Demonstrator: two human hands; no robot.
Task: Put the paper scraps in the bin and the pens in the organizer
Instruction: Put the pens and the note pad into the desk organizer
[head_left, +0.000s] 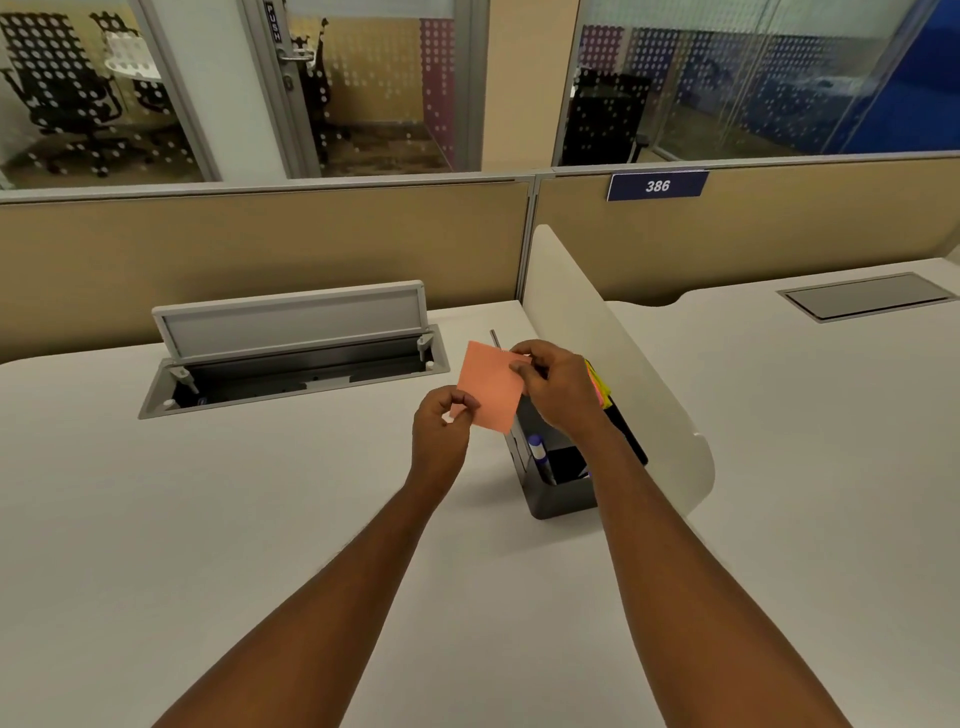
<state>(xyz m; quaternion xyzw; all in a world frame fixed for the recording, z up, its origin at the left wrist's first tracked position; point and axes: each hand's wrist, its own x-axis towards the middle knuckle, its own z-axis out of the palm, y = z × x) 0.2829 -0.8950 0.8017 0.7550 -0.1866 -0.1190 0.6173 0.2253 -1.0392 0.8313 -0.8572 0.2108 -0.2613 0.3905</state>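
I hold a square orange paper note (491, 387) above the desk between both hands. My left hand (441, 434) pinches its lower left corner. My right hand (556, 387) pinches its upper right edge. Just below and to the right stands a black desk organizer (558, 496) against the divider. A pen with a blue and white cap (537, 452) stands in its front compartment. A stack of coloured sticky notes (597, 384) shows behind my right hand. A thin grey pen tip (495, 339) pokes up behind the orange note. No bin is in view.
An open cable hatch (291, 364) with a raised grey lid is sunk into the white desk (208, 519) at left. A white curved divider (613, 353) separates the neighbouring desk, which has a shut hatch (867, 296). Tan partition walls run along the back.
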